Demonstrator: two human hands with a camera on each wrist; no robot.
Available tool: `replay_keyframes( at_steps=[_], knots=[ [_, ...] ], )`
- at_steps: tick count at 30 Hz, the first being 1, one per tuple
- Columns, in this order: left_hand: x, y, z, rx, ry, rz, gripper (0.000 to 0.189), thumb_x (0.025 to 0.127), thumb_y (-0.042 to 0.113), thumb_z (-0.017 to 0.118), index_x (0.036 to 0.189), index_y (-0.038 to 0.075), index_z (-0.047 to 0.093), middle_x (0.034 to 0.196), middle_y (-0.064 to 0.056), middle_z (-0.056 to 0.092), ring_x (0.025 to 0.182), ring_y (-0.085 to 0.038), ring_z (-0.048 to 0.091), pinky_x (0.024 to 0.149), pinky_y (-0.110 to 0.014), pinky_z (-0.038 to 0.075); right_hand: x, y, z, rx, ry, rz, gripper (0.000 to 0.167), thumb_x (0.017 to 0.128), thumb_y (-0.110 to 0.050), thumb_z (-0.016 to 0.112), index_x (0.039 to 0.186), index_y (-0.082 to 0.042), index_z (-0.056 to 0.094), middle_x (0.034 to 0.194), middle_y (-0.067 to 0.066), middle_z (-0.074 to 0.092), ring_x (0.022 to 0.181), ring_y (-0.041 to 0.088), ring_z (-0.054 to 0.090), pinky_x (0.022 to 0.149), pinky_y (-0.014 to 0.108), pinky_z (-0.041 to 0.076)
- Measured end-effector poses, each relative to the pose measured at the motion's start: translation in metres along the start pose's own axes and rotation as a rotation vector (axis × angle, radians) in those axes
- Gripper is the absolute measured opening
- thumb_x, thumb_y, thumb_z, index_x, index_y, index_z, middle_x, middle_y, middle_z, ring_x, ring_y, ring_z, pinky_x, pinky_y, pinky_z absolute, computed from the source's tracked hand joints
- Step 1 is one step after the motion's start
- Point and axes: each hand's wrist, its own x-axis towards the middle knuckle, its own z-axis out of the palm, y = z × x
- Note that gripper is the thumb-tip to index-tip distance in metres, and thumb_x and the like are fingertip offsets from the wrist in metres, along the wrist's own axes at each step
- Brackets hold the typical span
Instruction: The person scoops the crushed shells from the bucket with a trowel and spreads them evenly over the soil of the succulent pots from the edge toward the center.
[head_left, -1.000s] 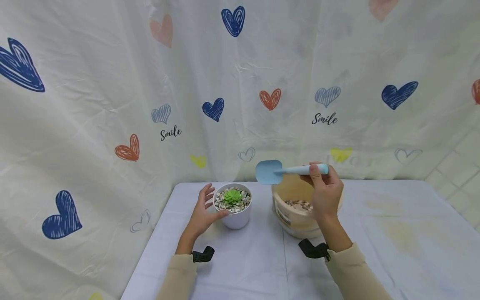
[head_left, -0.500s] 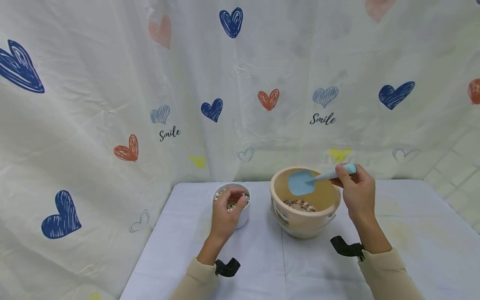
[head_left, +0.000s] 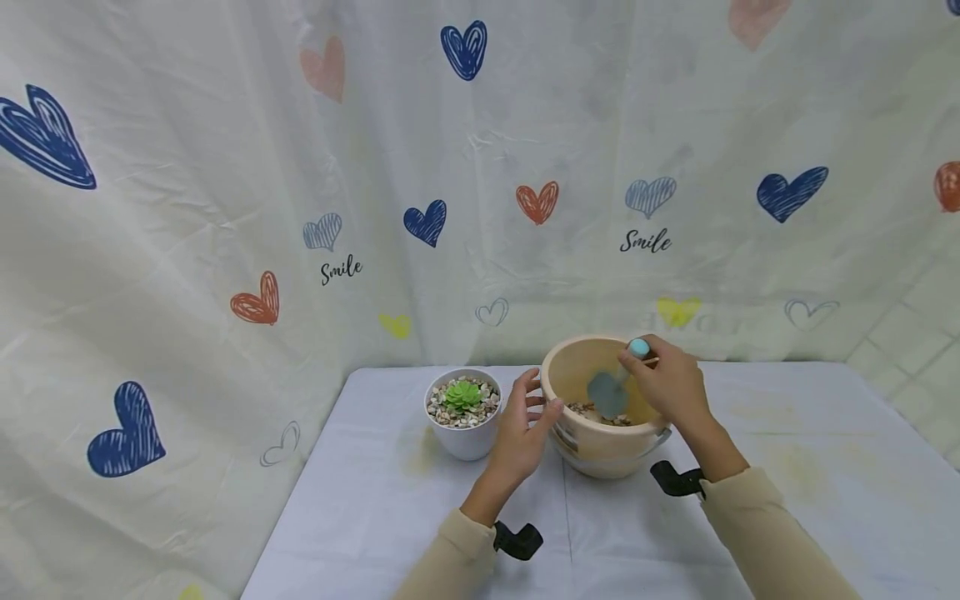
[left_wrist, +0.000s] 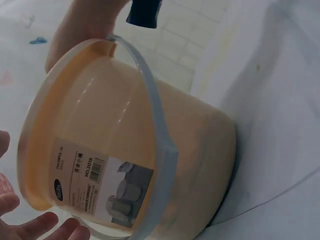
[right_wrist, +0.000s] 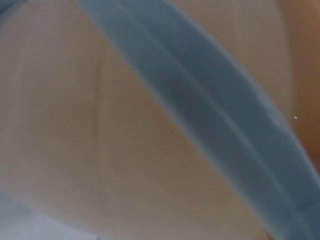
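Observation:
My right hand (head_left: 667, 379) grips the handle of a small blue shovel (head_left: 609, 395) in the head view. The shovel's blade points down inside a cream plastic bucket (head_left: 600, 458), by the pebbles (head_left: 588, 412) at its bottom. At the bucket's left rim is my left hand (head_left: 522, 429), its fingers spread and relaxed. The left wrist view has those fingers (left_wrist: 35, 225) close to the rim; whether they touch it I cannot tell. The bucket's grey-blue carry handle (left_wrist: 160, 120) hangs against its labelled side. Only this carry handle (right_wrist: 200, 95) and the bucket's wall (right_wrist: 135, 145) fill the right wrist view.
A white pot (head_left: 467, 442) with a green succulent (head_left: 462, 394) among pebbles stands left of the bucket, close beside my left hand. Both stand on a white-covered table (head_left: 360, 467). Behind them hangs a white curtain (head_left: 570, 125) printed with hearts.
The right hand moved right, then back left and down, lowering the shovel into the bucket. My left hand passed from the pot's left side, across its front, to the bucket's rim.

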Motion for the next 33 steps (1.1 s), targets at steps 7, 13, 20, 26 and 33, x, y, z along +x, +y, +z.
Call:
replay_keyframes(
  at_steps=[7,13,20,26,33],
  knots=[
    [0.006,-0.011,0.01,-0.03,-0.005,-0.032,0.062,0.104,0.045,0.054,0.159,0.028,0.031,0.148,-0.016,0.051,0.123,-0.02,0.058,0.095,-0.033,0.053,0.006,-0.003,0.006,-0.037,-0.041,-0.023,0.039,0.103,-0.038,0.061,0.123,-0.005,0.065,0.121,0.026,0.07,0.112,0.048,0.068,0.079,0.059,0.057],
    [0.005,-0.016,0.011,-0.051,0.0,-0.07,0.062,0.103,0.048,0.055,0.158,0.037,0.029,0.147,-0.017,0.053,0.127,-0.026,0.059,0.096,-0.041,0.055,0.006,-0.001,0.008,-0.039,-0.049,-0.02,0.039,0.103,-0.042,0.059,0.121,-0.007,0.065,0.119,0.025,0.071,0.11,0.047,0.069,0.078,0.058,0.057],
    [0.005,-0.015,0.015,-0.068,-0.004,-0.109,0.063,0.102,0.051,0.055,0.158,0.041,0.028,0.15,-0.016,0.051,0.129,-0.028,0.058,0.095,-0.042,0.056,0.004,0.001,0.006,-0.044,-0.053,-0.043,0.032,0.104,-0.036,0.06,0.115,-0.007,0.064,0.109,0.024,0.073,0.099,0.044,0.07,0.071,0.051,0.055],
    [0.004,-0.014,0.017,-0.07,0.004,-0.12,0.064,0.101,0.053,0.055,0.158,0.042,0.028,0.151,-0.015,0.05,0.13,-0.026,0.056,0.095,-0.042,0.056,0.004,0.002,0.005,-0.08,-0.096,-0.049,0.032,0.104,-0.037,0.059,0.112,-0.006,0.063,0.093,0.016,0.071,0.069,0.024,0.06,0.058,0.033,0.041],
    [0.004,-0.017,0.017,-0.053,0.01,-0.136,0.063,0.101,0.054,0.055,0.157,0.046,0.027,0.15,-0.011,0.05,0.13,-0.024,0.056,0.096,-0.042,0.056,0.004,0.003,0.008,-0.078,-0.066,-0.054,0.032,0.103,-0.036,0.06,0.108,-0.005,0.063,0.088,0.015,0.07,0.064,0.021,0.055,0.057,0.032,0.039]
  ],
)
